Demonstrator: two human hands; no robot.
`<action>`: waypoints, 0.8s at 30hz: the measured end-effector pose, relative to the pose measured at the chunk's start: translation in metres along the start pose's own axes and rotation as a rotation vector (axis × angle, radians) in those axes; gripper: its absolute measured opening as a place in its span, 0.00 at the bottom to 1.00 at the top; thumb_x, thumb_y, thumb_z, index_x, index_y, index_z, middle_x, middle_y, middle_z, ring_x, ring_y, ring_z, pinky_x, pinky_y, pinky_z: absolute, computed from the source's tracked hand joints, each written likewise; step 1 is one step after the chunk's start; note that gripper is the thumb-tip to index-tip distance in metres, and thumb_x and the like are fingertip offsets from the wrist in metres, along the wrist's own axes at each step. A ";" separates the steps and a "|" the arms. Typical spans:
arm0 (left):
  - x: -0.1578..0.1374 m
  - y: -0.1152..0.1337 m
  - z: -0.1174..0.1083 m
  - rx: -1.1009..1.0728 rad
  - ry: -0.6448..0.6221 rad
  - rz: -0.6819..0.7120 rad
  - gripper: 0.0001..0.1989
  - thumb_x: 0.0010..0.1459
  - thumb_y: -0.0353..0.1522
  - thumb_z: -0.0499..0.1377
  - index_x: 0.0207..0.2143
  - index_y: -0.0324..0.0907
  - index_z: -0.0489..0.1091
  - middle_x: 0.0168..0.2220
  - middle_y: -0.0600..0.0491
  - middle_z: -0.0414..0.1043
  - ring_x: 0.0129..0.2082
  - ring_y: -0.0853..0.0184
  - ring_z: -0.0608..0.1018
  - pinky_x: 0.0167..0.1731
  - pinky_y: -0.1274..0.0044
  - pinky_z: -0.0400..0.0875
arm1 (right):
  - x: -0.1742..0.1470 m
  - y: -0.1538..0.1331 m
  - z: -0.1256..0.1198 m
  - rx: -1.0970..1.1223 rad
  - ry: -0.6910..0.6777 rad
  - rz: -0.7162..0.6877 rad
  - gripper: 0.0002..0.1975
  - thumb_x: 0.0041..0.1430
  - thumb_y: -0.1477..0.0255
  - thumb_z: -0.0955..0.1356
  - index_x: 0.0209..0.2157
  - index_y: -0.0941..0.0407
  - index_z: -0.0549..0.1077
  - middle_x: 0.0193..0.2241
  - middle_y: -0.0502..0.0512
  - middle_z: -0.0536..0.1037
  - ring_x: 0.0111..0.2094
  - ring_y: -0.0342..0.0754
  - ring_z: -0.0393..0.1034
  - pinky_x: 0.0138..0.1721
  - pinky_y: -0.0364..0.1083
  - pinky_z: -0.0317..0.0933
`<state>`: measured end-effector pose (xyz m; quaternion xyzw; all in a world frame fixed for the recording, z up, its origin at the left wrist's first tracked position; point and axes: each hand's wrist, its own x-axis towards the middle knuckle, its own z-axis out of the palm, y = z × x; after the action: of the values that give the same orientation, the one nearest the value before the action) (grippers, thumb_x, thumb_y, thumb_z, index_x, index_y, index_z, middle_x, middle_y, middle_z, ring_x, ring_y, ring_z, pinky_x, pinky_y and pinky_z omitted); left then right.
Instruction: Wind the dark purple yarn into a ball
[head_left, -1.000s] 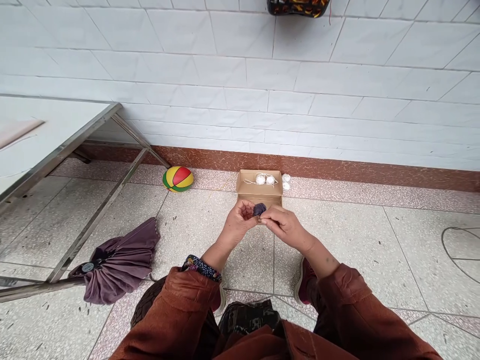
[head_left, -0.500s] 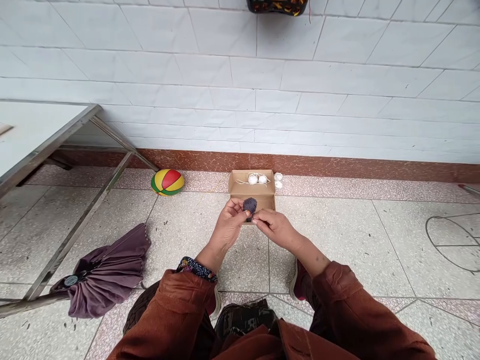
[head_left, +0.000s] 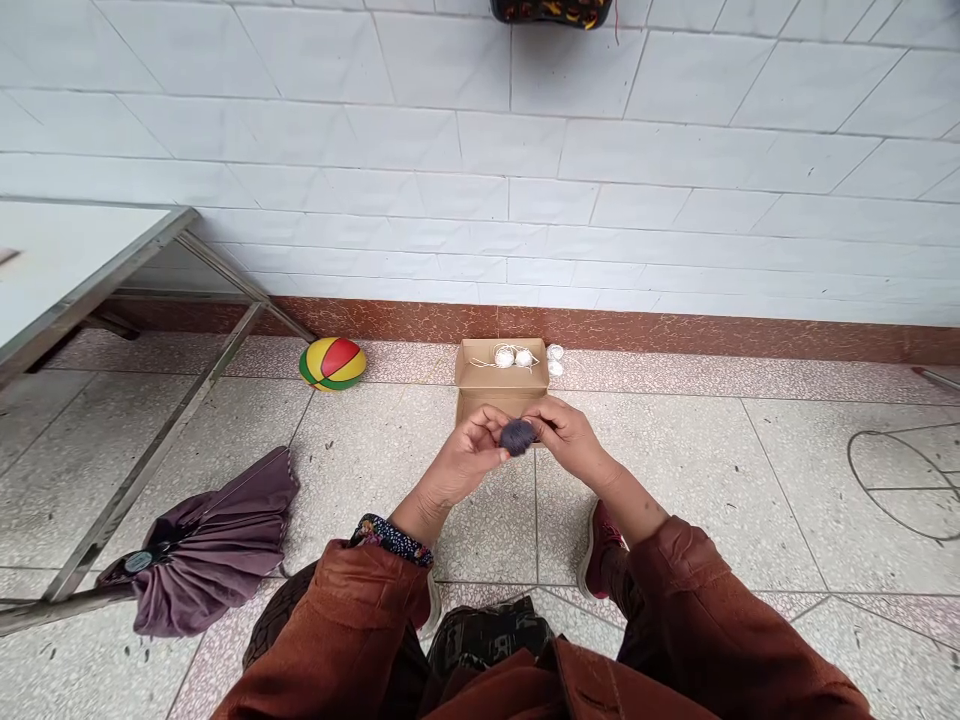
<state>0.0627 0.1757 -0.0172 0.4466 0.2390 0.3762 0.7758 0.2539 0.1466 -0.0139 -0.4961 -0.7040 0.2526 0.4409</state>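
Note:
A small ball of dark grey-purple yarn (head_left: 517,437) is held above the floor in front of me. Fingers and thumb of my left hand (head_left: 466,458) close around its left side. At its upper right, my right hand (head_left: 568,440) pinches close against the ball; any strand between those fingertips is too fine to make out. Behind and below both hands lies an open cardboard box (head_left: 487,378), partly covered by them. Two white yarn balls (head_left: 514,357) with loose ends rest on its far part. More white balls (head_left: 555,360) sit just right of the box.
A red, yellow and green ball (head_left: 333,364) lies by the wall, left of the box. Nearer on the left are a folded purple umbrella (head_left: 225,550) and a metal-framed table (head_left: 97,270). On the right, a wire ring stand (head_left: 874,490) lies on the floor.
The yarn ball has turned and come slightly lower and to the right. My right hand has moved from its lower right side round to its upper right.

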 end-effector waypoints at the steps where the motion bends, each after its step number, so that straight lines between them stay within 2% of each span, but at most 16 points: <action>1: 0.001 0.001 -0.001 -0.049 0.057 0.028 0.19 0.44 0.32 0.71 0.37 0.42 0.68 0.34 0.56 0.70 0.34 0.71 0.72 0.36 0.78 0.66 | -0.001 0.000 0.004 -0.009 -0.023 -0.002 0.09 0.68 0.72 0.64 0.34 0.55 0.73 0.30 0.52 0.75 0.34 0.46 0.70 0.37 0.44 0.63; 3: 0.004 0.002 -0.003 -0.078 0.177 0.059 0.18 0.45 0.32 0.71 0.36 0.42 0.67 0.35 0.56 0.70 0.35 0.72 0.72 0.37 0.78 0.66 | -0.004 -0.005 0.011 -0.041 -0.100 -0.025 0.08 0.69 0.72 0.64 0.35 0.55 0.73 0.31 0.53 0.75 0.34 0.46 0.70 0.38 0.44 0.64; 6: 0.008 0.001 -0.006 0.054 0.326 0.081 0.17 0.45 0.29 0.69 0.36 0.42 0.67 0.34 0.57 0.70 0.34 0.72 0.72 0.38 0.78 0.65 | -0.007 -0.016 0.018 -0.069 -0.246 -0.117 0.09 0.70 0.70 0.63 0.36 0.55 0.73 0.33 0.53 0.75 0.35 0.46 0.71 0.38 0.44 0.64; 9: 0.008 -0.001 -0.006 0.254 0.354 0.067 0.18 0.44 0.28 0.69 0.37 0.42 0.66 0.32 0.58 0.70 0.32 0.72 0.72 0.37 0.78 0.65 | -0.007 -0.025 0.015 0.000 -0.262 -0.179 0.09 0.70 0.68 0.63 0.37 0.54 0.74 0.32 0.53 0.76 0.35 0.46 0.71 0.37 0.44 0.65; 12: 0.003 -0.002 -0.004 0.383 0.239 0.025 0.18 0.43 0.27 0.69 0.35 0.42 0.66 0.31 0.58 0.70 0.32 0.71 0.72 0.37 0.77 0.65 | -0.003 -0.023 0.006 0.072 -0.077 -0.100 0.09 0.69 0.67 0.64 0.36 0.53 0.74 0.31 0.52 0.76 0.33 0.46 0.71 0.37 0.45 0.65; 15: -0.003 -0.001 -0.001 0.394 0.019 -0.022 0.16 0.45 0.27 0.68 0.36 0.41 0.67 0.33 0.56 0.70 0.33 0.71 0.73 0.38 0.76 0.66 | 0.001 -0.012 0.001 0.075 0.100 0.023 0.09 0.68 0.68 0.65 0.34 0.54 0.74 0.31 0.52 0.76 0.34 0.47 0.71 0.38 0.45 0.65; 17: -0.006 0.000 0.000 0.295 -0.091 -0.042 0.16 0.46 0.27 0.68 0.37 0.42 0.68 0.35 0.55 0.71 0.34 0.71 0.73 0.38 0.76 0.66 | 0.002 -0.003 0.003 0.067 0.121 0.092 0.09 0.67 0.69 0.65 0.32 0.54 0.73 0.30 0.52 0.76 0.34 0.47 0.71 0.37 0.45 0.64; 18: -0.007 0.001 0.000 0.230 -0.096 -0.030 0.17 0.46 0.28 0.69 0.37 0.42 0.68 0.35 0.55 0.70 0.34 0.71 0.73 0.37 0.76 0.66 | 0.002 0.001 0.006 0.062 0.101 0.117 0.09 0.67 0.70 0.65 0.31 0.55 0.72 0.29 0.51 0.75 0.33 0.46 0.70 0.37 0.45 0.64; 21: -0.004 0.004 -0.001 0.075 0.052 0.053 0.18 0.44 0.30 0.70 0.37 0.43 0.67 0.36 0.55 0.71 0.35 0.70 0.73 0.39 0.76 0.66 | -0.001 0.004 0.017 0.010 -0.020 0.140 0.08 0.66 0.72 0.64 0.31 0.55 0.72 0.28 0.50 0.74 0.31 0.46 0.70 0.35 0.43 0.63; 24: 0.002 0.004 -0.005 0.073 0.278 0.113 0.17 0.45 0.30 0.69 0.37 0.43 0.66 0.35 0.56 0.70 0.35 0.71 0.73 0.40 0.76 0.66 | -0.005 -0.007 0.023 -0.023 -0.195 0.056 0.07 0.67 0.73 0.64 0.34 0.55 0.72 0.30 0.51 0.75 0.32 0.45 0.71 0.36 0.43 0.63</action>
<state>0.0590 0.1811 -0.0157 0.4306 0.3321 0.4687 0.6962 0.2311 0.1418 -0.0216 -0.4937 -0.7323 0.3038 0.3573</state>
